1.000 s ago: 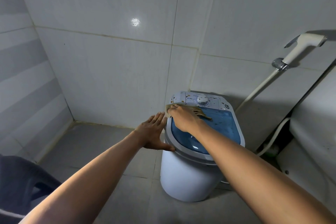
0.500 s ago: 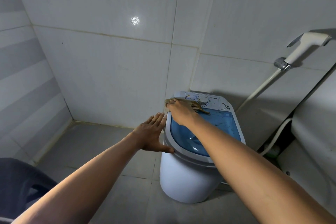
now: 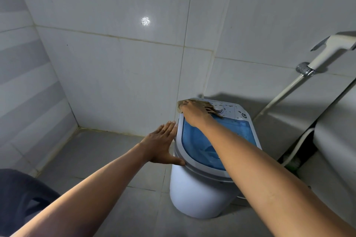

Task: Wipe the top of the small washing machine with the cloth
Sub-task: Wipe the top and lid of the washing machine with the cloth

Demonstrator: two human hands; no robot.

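Grey-tiled bathroom corner; tiled floor [image 3: 107, 152], bright light spot on the back wall [image 3: 145, 21]. Small washing machine [image 3: 200, 194] stands on the floor near the wall: white round body, blue translucent lid [image 3: 196, 138], pale control panel along the far edge with a dial [image 3: 219, 110].

Right hand [image 3: 194, 112]: lies palm down on the far-left part of the panel, fingers spread flat over the cloth [image 3: 209, 106]. Cloth is tan and frayed, pressed between palm and panel; its edges show past the fingertips and at the machine's far-left corner. Grip is a flat press, not a closed fist.

Left hand [image 3: 163, 144]: open, fingers straight, resting against the machine's left rim, thumb touching the lid frame. Holds nothing.

White hand sprayer [image 3: 327, 52] hangs on the right wall, hose running down.
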